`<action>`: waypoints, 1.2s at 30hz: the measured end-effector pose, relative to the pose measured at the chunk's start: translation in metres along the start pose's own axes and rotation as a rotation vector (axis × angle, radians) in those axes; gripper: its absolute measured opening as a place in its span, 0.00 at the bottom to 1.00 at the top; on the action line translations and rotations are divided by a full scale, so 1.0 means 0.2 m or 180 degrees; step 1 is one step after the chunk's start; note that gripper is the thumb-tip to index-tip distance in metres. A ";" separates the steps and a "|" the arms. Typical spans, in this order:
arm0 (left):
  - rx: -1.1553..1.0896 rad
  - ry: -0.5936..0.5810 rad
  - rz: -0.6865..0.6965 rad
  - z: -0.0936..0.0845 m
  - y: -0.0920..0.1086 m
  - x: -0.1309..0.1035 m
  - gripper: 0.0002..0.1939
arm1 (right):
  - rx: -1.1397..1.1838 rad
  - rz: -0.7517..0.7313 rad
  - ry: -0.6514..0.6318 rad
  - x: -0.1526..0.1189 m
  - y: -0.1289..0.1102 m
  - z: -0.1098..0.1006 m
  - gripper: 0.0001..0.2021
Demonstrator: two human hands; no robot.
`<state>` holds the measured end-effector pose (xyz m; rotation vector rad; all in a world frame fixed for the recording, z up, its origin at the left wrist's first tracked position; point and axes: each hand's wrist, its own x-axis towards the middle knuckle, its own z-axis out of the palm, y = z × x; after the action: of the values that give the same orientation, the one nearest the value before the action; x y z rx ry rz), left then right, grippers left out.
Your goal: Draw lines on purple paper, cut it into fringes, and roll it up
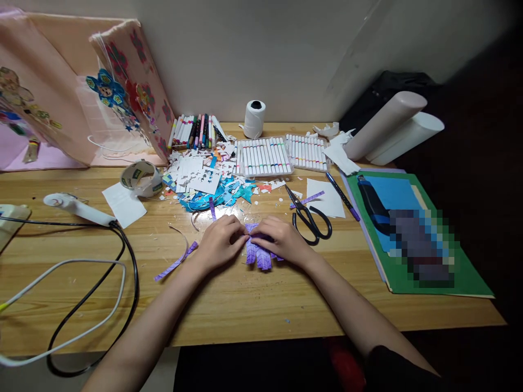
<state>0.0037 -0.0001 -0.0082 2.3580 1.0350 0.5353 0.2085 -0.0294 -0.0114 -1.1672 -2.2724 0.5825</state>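
Note:
Purple patterned paper cut into petal-like strips (258,257) lies on the wooden table (261,310) between my hands. My left hand (224,239) pinches its upper left part with thumb and forefinger. From the other side, my right hand (278,235) pinches the same paper, and the fingertips of both hands nearly meet. Part of the paper is hidden under my right hand. Black-handled scissors (308,220) lie just beyond my right hand, blades pointing away. A loose purple paper strip (176,261) rests left of my left wrist.
Paper scraps (200,177), marker sets (265,155) and a thread spool (255,118) line the back. Left are a tape roll (143,177), cables (134,272) and a decorated pink box (151,98). A green board (441,283) and white tubes (388,122) are right.

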 end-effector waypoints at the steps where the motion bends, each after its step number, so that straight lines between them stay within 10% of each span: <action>1: 0.0023 0.0016 -0.0010 0.00 0.00 0.00 0.04 | 0.0021 0.0014 -0.0027 0.00 0.00 -0.01 0.07; 24: 0.0437 0.0156 0.0208 0.05 0.06 -0.03 0.09 | 0.0201 0.0038 -0.0150 -0.01 -0.01 -0.03 0.05; 36: 0.0604 0.0370 0.0284 0.05 0.10 -0.03 0.12 | 0.1486 0.0562 -0.0400 -0.01 -0.02 -0.15 0.17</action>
<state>0.0170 -0.0202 -0.0053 2.5756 1.0777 0.6394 0.2249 -0.0290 0.0130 -1.1182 -1.9842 1.2091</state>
